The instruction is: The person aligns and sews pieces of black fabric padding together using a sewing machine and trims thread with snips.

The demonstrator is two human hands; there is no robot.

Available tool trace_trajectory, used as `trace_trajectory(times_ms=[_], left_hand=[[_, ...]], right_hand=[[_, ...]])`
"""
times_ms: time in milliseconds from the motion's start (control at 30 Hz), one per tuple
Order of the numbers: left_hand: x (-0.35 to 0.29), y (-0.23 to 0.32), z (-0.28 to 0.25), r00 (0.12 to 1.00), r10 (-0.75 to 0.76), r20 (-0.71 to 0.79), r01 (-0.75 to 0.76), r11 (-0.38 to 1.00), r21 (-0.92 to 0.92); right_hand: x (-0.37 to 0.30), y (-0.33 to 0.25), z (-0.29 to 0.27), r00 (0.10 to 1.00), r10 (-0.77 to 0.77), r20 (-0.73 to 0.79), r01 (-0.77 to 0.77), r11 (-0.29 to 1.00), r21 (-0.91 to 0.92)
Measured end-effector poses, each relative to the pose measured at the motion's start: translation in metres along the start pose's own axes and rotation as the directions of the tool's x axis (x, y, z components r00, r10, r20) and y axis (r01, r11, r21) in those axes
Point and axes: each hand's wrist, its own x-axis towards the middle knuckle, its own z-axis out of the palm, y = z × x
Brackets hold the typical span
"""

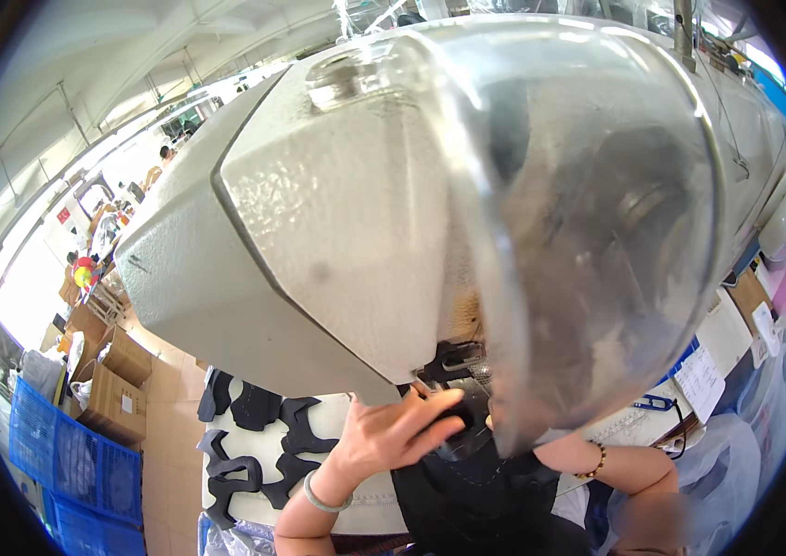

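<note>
A pale grey sewing machine [337, 232] fills the middle of the view, its curved clear shield [597, 222] on the right. Below its head, near the dark presser foot [458, 361], lies a black fabric piece [476, 500] with a line of light marks or stitches. My left hand [397, 431], a pale bangle on its wrist, holds this piece just left of the foot, fingers bent over it. From the right comes my right arm, wearing a beaded bracelet. My right hand [559, 454] is by the piece's right side, its fingers mostly hidden by the shield's edge.
Several cut black pieces [268, 408] lie on the white table left of my hand. Blue crates [78, 454] and cardboard boxes [115, 398] stand on the floor at left. At right are blue-handled snips [655, 403], a paper sheet [700, 380] and clear plastic bags [726, 463].
</note>
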Motion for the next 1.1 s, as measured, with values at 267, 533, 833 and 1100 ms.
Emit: trace_trajectory(times_ms=[267,533,833,1100], left_hand=[[-0.003,-0.004,-0.016,0.979,-0.013,0.205,0.005,0.999,0.036],[-0.021,-0.014,-0.004,0.99,0.08,0.116,-0.114,0.938,0.326],[-0.01,-0.014,-0.011,0.998,0.022,0.054,-0.031,0.986,0.165],[0.001,-0.007,-0.017,0.988,0.132,-0.081,-0.131,0.991,0.023]], right_hand=[[0.005,-0.002,0.026,0.956,-0.286,0.073,0.292,0.882,-0.37],[0.01,0.001,0.042,0.997,-0.057,-0.049,0.057,0.998,0.0],[0.018,0.002,0.053,0.958,-0.264,-0.114,0.256,0.963,-0.084],[0.018,0.006,0.049,0.935,-0.326,-0.14,0.293,0.932,-0.215]])
